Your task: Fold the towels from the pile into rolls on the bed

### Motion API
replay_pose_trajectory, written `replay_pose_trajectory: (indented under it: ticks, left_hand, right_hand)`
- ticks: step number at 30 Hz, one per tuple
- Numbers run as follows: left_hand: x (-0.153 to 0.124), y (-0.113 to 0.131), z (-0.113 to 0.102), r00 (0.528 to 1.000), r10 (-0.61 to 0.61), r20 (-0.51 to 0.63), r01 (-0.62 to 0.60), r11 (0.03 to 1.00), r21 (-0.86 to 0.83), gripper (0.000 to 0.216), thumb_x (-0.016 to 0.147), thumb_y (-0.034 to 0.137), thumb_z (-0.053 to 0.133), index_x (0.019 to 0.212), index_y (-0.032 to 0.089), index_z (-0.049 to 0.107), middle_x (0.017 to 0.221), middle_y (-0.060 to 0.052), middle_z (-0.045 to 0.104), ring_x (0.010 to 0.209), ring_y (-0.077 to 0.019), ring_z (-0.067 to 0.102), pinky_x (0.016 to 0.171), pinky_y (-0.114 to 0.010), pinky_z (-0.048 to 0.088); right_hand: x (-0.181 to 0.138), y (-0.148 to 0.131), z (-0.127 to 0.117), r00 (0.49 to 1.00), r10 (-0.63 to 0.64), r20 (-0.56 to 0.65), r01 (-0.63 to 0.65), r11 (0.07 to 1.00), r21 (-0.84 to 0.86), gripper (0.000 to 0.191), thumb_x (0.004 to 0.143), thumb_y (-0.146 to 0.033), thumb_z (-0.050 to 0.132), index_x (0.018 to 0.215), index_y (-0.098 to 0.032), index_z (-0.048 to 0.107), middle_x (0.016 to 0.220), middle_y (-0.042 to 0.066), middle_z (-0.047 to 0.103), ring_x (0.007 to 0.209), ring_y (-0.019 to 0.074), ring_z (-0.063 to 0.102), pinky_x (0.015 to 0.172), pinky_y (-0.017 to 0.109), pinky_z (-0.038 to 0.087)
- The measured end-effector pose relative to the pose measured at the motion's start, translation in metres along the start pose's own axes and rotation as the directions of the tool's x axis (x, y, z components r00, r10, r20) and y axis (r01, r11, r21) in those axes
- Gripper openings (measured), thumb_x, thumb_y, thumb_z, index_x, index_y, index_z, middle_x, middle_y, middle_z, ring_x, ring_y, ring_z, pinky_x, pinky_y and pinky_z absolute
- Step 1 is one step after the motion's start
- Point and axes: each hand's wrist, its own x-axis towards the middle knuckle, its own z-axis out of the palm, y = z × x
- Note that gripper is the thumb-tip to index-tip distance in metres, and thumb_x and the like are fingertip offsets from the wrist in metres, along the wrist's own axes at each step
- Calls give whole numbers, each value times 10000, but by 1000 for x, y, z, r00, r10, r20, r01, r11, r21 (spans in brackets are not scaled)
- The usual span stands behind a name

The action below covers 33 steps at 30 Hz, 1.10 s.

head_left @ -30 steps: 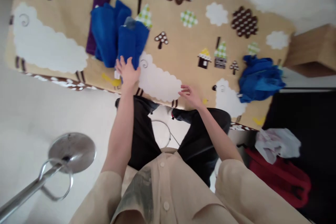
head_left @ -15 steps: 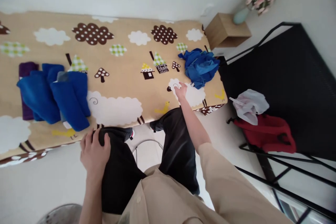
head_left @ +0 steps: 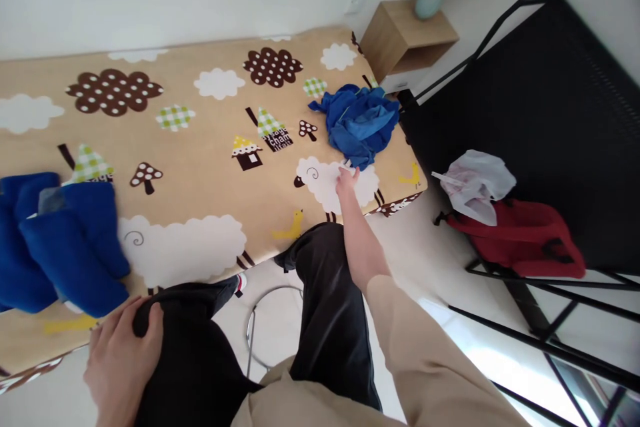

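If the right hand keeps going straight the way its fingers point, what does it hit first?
The crumpled blue cloth. The right hand lies on the table cover, fingers aimed at the cloth's near edge; whether they already touch it is unclear.

Soft, even daylight fills the room, bright without harshness. The patterned bench (head_left: 210, 147) is evenly lit and its print reads crisply, with only faint shadow under the crumpled blue cloth (head_left: 361, 121). The strongest glare sits on the pale floor (head_left: 465, 340) at lower right, nearly washed out. The black frame (head_left: 550, 113) swallows detail. Wide-angle distortion bends the bench's edge and the wall line, and the left hand (head_left: 120, 363) at the bottom edge looks stretched and slightly soft.
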Motion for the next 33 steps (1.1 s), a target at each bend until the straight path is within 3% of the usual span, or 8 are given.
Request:
replay_pose_trajectory:
  ticks: [3,6,11,16,19,25,30,33]
  left_hand:
    - [2,-1,2,999,-25,-25,25,1000,-19,577,841,649,427,1415,675,473,1536,253,484,1377,-396,533,1136,-588,441]
    - [3,-1,3,999,-31,-28,30,999,-23,574,826,673,418,1370,824,321,1520,413,351,1406,-354,517,1161,-538,423]
    - [1,5,-1,998,-47,-46,45,998,-47,577,796,653,446,1351,804,393,1503,377,420,1399,-384,521,1149,-573,422]
    - [-2,6,-5,1000,-27,14,27,1000,1,597,874,598,427,1375,358,648,1461,-24,619,1361,-426,534,1152,-620,421]
    - [-2,1,-6,999,-15,38,14,999,31,564,919,590,405,1291,260,671,1424,-95,630,1360,-416,528,1158,-624,417]
    - [1,-3,-5,999,-31,24,31,999,12,561,902,590,426,1317,300,666,1423,-69,637,1350,-417,541,1151,-615,429]
    - [0,2,-1,997,-69,-43,67,997,-44,542,803,619,447,1334,694,529,1485,262,536,1365,-389,544,1117,-586,450]
    - [0,0,2,996,-81,-47,79,996,-32,500,815,642,415,1296,760,479,1480,336,495,1372,-340,545,1122,-539,456]
  right_hand:
    - [22,1,-3,975,206,-83,-194,972,135,790,755,-174,473,1509,-315,279,1320,69,575,999,130,637,922,364,554]
    - [37,1,-11,987,157,-34,-151,978,141,668,786,-190,439,1441,-306,372,1436,100,502,1103,146,628,910,347,557]
    - [40,-2,-12,996,92,14,-93,986,140,569,845,-279,436,1414,-278,451,1497,109,436,1200,158,590,912,329,545]
    - [26,-11,-1,982,162,98,-175,974,141,615,830,-366,546,1427,-235,483,1178,74,621,956,163,622,861,328,541]
    - [20,-17,0,977,188,98,-202,966,159,576,818,-317,539,1388,-240,508,1096,60,649,909,159,632,837,319,548]
    - [16,-22,0,977,210,-27,-203,966,160,507,853,-312,547,1352,-228,561,1238,86,648,972,148,641,832,304,540]
    - [-1,-27,10,997,72,-37,-67,992,110,476,870,-494,626,1218,-172,674,1143,98,703,953,163,647,837,315,537]
    - [-26,-33,17,1000,-23,-8,24,993,116,399,831,-495,690,1012,-140,718,1016,100,736,896,173,645,839,319,548]
